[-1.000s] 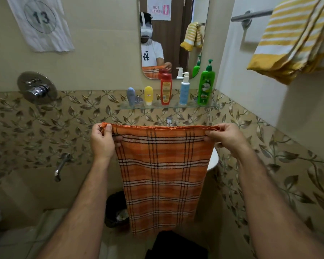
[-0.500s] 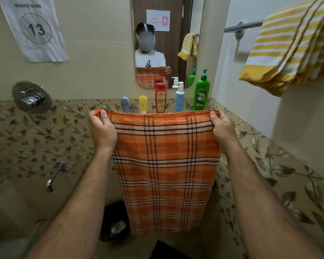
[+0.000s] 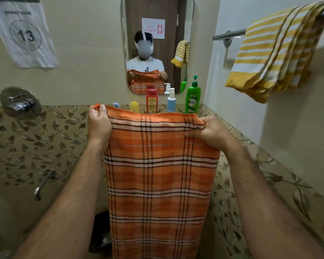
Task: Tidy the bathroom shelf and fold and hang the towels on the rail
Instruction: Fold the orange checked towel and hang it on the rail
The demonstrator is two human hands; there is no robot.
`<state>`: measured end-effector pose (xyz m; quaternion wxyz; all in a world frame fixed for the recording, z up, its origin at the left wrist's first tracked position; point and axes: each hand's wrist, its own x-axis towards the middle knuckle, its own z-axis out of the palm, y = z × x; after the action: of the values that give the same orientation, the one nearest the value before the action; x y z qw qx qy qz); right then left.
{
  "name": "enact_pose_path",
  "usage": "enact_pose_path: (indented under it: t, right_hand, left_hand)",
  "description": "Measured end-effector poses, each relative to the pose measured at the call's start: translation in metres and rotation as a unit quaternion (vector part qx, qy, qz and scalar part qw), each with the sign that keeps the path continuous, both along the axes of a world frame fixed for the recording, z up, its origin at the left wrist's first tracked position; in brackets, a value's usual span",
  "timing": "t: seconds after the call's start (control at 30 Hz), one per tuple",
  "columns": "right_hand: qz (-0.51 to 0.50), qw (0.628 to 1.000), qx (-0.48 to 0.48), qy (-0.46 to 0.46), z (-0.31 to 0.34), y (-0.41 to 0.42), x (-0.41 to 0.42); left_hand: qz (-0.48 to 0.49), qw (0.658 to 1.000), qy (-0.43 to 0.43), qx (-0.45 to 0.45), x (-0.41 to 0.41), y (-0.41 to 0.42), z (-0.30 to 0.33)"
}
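An orange checked towel [image 3: 157,174] hangs full length in front of me. My left hand [image 3: 98,124] grips its top left corner, and my right hand [image 3: 211,132] pinches the top edge at the right corner. Behind the towel's top edge stand several bottles: a red bottle [image 3: 151,99], a white and blue pump bottle [image 3: 171,100], a green pump bottle [image 3: 193,96], a yellow tube [image 3: 134,107] and a blue tube [image 3: 116,105]. The towel hides the shelf under them. A folded yellow striped towel [image 3: 275,53] hangs on the steel rail [image 3: 229,35] on the right wall.
A mirror [image 3: 157,43] hangs above the bottles. A shower mixer [image 3: 20,101] and a tap spout [image 3: 43,182] are fixed on the left wall. A dark bin [image 3: 100,232] stands on the floor behind the towel. A paper sign numbered 13 [image 3: 24,34] is top left.
Both hands have lifted the orange towel higher, so its top edge now covers the shelf and the bottles' bases. The right hand's corner has dropped slightly below the left.
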<state>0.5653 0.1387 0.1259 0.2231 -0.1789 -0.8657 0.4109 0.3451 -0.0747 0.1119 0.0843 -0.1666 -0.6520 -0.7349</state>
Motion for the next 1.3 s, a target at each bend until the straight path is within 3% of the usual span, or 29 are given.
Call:
enact_pose_path:
  t: [0.07, 0.2, 0.37, 0.47, 0.63, 0.9, 1.07, 1.3]
  right_hand:
    - [0.038, 0.993, -0.089, 0.070, 0.002, -0.001, 0.003]
    - [0.142, 0.942, -0.272, 0.139, 0.007, -0.004, 0.001]
    - [0.161, 0.870, -0.426, 0.187, 0.020, -0.015, -0.011]
    - [0.158, 0.860, -0.438, 0.209, 0.032, -0.025, -0.020]
    - [0.133, 0.852, -0.449, 0.235, 0.052, -0.037, -0.034]
    - [0.090, 0.845, -0.456, 0.265, 0.060, -0.018, -0.038]
    - [0.017, 0.853, -0.434, 0.290, 0.056, 0.007, -0.039]
    - [-0.052, 0.849, -0.443, 0.285, 0.046, 0.025, -0.039]
  left_hand:
    - [-0.082, 0.994, -0.065, 0.031, 0.001, -0.004, 0.005]
    - [-0.303, 0.943, -0.129, 0.036, 0.008, -0.013, 0.015]
    - [-0.296, 0.937, -0.171, 0.077, 0.007, -0.007, 0.028]
    - [-0.299, 0.927, -0.203, 0.100, 0.010, -0.002, 0.021]
    - [-0.360, 0.872, -0.282, 0.175, 0.028, 0.012, -0.023]
    - [-0.467, 0.803, -0.366, 0.055, 0.073, 0.048, -0.102]
    - [-0.536, 0.781, -0.305, 0.097, 0.084, 0.045, -0.108]
    - [-0.532, 0.801, -0.247, 0.124, 0.078, 0.043, -0.074]
